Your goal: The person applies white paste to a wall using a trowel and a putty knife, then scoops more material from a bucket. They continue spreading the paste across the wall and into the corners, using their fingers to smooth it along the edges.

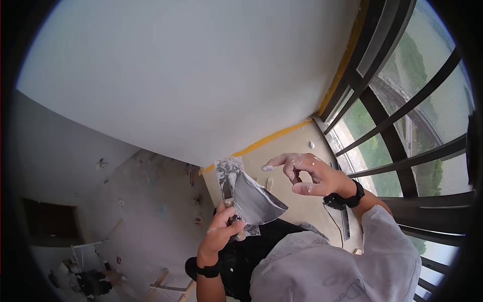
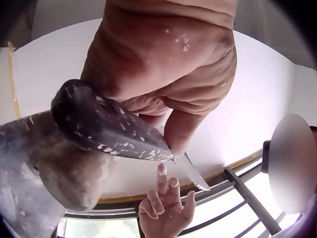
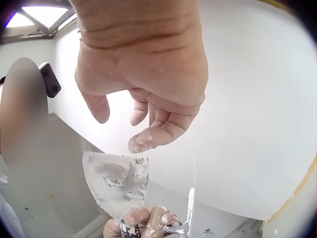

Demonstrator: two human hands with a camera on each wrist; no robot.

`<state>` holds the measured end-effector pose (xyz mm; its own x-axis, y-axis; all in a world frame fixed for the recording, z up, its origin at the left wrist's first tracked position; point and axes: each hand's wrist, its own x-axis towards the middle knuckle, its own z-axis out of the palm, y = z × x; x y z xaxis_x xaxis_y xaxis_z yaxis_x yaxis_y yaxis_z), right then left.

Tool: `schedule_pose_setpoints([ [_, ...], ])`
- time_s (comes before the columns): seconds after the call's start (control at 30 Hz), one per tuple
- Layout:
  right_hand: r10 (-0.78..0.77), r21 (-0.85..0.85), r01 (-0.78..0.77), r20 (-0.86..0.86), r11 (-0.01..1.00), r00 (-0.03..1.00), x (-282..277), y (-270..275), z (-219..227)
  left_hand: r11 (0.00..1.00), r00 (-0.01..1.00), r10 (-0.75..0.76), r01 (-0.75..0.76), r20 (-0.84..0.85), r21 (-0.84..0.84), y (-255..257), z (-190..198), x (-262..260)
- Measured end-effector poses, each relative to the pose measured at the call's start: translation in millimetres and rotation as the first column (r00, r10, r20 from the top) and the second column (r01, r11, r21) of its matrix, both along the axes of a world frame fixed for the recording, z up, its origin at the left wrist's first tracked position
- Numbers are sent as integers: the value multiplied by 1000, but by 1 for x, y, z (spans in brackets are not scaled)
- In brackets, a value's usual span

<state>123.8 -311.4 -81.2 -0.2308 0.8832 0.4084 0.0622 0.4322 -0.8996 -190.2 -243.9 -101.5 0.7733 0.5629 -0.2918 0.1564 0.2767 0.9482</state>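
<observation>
My left hand grips two tools together. One is a putty knife with a fan-shaped steel blade and a black handle flecked with white. The other, a plastering trowel, has a flat plate smeared with white and a wooden handle. In the right wrist view the knife's blade stands upright, with the trowel seen edge-on beside it. To the right of the blade, my right hand is raised with nothing in it. Its fingers are loosely bent, and white paste coats the fingertips.
A white wall fills the upper view, edged by yellow tape. Dark-framed windows line the right side. A beige surface lies below the wall. Lower left are a brown door and a wooden stand.
</observation>
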Motion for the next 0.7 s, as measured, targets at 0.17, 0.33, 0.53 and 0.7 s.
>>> schedule_pose_setpoints([
  [0.17, 134, 22, -140, 175, 990, 975, -27, 6, 26, 974, 990, -83, 105, -117, 200, -1, -1, -24],
  [0.33, 208, -119, -179, 301, 977, 931, -30, 5, 17, 977, 979, -125, 149, -159, 151, -6, 11, -29],
  [0.53, 202, -84, -193, 122, 978, 972, -33, -22, 12, 975, 974, -117, 150, -195, 164, 3, 9, -31],
  [0.7, 309, -264, -299, -2, 917, 951, -13, -41, -23, 994, 985, 65, -79, -160, -81, 4, 5, -39],
])
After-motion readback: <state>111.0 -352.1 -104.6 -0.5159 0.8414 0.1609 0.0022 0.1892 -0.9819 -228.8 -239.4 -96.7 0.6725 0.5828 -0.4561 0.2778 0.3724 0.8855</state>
